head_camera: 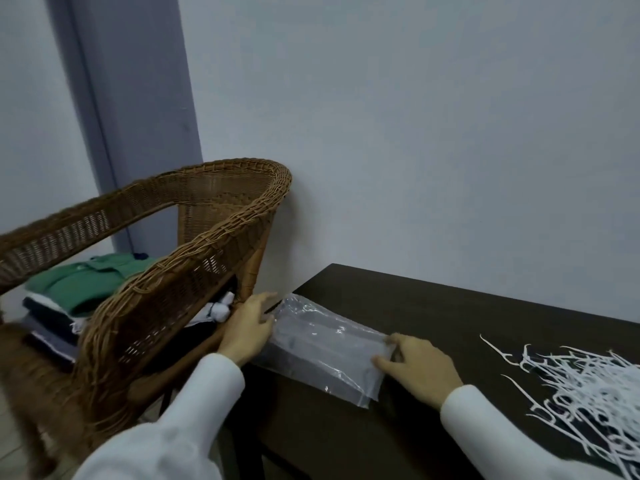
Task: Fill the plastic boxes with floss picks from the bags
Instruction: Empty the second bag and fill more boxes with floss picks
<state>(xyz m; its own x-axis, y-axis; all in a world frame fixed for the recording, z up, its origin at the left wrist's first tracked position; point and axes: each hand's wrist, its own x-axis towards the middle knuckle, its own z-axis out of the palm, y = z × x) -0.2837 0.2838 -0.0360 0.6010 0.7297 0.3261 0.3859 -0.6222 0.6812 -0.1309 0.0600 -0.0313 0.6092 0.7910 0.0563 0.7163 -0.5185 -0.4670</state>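
Note:
A clear, flat plastic bag (322, 348) lies across the left end of the dark table (433, 306), and it looks empty. My left hand (247, 330) grips the bag's left end at the table's edge. My right hand (417, 367) pinches its right end between thumb and fingers. A loose heap of white floss picks (588, 386) lies on the table at the far right, apart from both hands. No plastic box is in view.
A wicker chair (194, 251) stands close against the table's left end, with folded clothes (83, 285) stacked on its seat. A plain wall (415, 133) runs right behind the table.

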